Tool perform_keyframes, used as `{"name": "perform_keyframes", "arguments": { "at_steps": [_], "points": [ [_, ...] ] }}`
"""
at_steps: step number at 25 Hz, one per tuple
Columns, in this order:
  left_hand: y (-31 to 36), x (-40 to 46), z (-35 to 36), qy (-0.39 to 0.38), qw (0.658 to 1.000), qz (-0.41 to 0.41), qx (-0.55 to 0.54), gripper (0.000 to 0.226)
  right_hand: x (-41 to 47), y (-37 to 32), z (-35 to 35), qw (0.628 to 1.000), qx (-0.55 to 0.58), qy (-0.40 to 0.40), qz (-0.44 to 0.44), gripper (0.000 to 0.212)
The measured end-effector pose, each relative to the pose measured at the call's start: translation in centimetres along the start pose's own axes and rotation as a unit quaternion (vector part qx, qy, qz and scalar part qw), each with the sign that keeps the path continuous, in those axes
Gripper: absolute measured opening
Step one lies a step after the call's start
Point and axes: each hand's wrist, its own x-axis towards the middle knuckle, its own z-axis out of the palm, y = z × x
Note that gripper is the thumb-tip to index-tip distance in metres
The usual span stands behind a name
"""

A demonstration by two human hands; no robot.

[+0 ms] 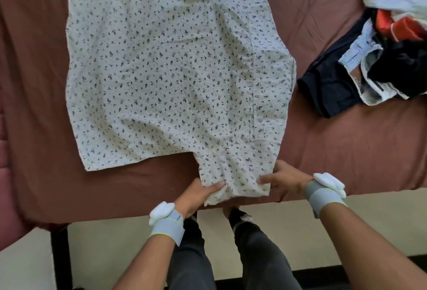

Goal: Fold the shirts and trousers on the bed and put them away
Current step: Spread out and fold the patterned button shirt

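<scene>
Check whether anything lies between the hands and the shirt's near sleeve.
Nothing visible does. The left hand and right hand already pinch the near sleeve of the patterned shirt; the clothes pile lies apart, to the right.

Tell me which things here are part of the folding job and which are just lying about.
Part of the job:
- patterned shirt, spread flat on the bed
- left hand and right hand, each pinching the near sleeve's edge
- pile of clothes, waiting on the right

Just there:
- brown bedsheet
- wrist bands
</scene>
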Motion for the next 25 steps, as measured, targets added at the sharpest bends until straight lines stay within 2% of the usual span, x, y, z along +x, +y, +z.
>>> {"name": "perform_keyframes", "arguments": {
  "at_steps": [2,4,5,7,8,9,10,11,13,15,16,17,19,20,22,25],
  "points": [
    [0.7,-1.2,0.7,-0.014,0.999,0.0,-0.028,0.044,-1.0,-0.9,-1.4,0.999,0.049,-0.007,0.005,0.046],
    [4.2,-2.0,0.6,-0.016,0.992,0.022,-0.12,0.031,-1.1,-3.1,-3.1,0.989,0.14,0.007,-0.043,0.067],
    [6.9,-2.1,-0.1,-0.012,0.984,0.053,-0.17,0.025,-0.6,-5.0,-3.7,0.971,0.216,0.016,-0.099,0.074],
    [12.9,-2.0,-2.2,-0.007,0.961,0.164,-0.223,0.026,0.4,-10.1,-3.8,0.901,0.372,0.043,-0.218,0.047],
    [15.1,-2.1,-3.6,0.003,0.95,0.224,-0.215,0.03,1.0,-12.4,-3.6,0.866,0.429,0.081,-0.245,0.031],
    [16.1,-2.0,-5.1,0.041,0.946,0.266,-0.18,0.037,1.4,-14.3,-3.0,0.842,0.458,0.122,-0.257,0.026],
    [15.6,-1.7,-7.0,0.112,0.944,0.283,-0.125,0.045,2.1,-15.1,-2.3,0.846,0.438,0.171,-0.251,0.028],
    [14.1,-1.7,-9.3,0.206,0.937,0.276,-0.059,0.049,2.7,-15.1,-1.3,0.867,0.378,0.224,-0.237,0.032],
    [8.6,-2.9,-14.5,0.387,0.891,0.225,0.072,0.056,4.5,-12.9,0.4,0.91,0.19,0.308,-0.204,0.041],
    [3.3,-4.6,-19.9,0.463,0.85,0.134,0.212,0.078,5.9,-11.1,1.4,0.914,0.033,0.37,-0.163,0.052],
    [1.5,-5.0,-22.3,0.463,0.831,0.097,0.292,0.087,6.5,-10.9,1.6,0.902,-0.018,0.4,-0.162,0.057],
    [0.8,-5.1,-24.1,0.459,0.808,0.088,0.358,0.087,7.0,-11.2,1.6,0.886,-0.055,0.429,-0.168,0.062],
    [1.2,-4.5,-26.4,0.453,0.759,0.164,0.439,0.056,7.7,-12.5,1.4,0.858,-0.124,0.468,-0.172,0.068],
    [2.3,-4.3,-27.0,0.444,0.748,0.218,0.442,0.037,8.0,-13.4,1.3,0.847,-0.155,0.478,-0.171,0.069],
    [5.2,-4.4,-27.6,0.413,0.766,0.277,0.407,0.02,8.8,-15.9,1.2,0.835,-0.207,0.479,-0.174,0.069],
    [9.6,-4.5,-28.3,0.383,0.808,0.261,0.365,0.024,11.4,-20.1,-0.1,0.842,-0.253,0.449,-0.161,0.068]
  ]
}}
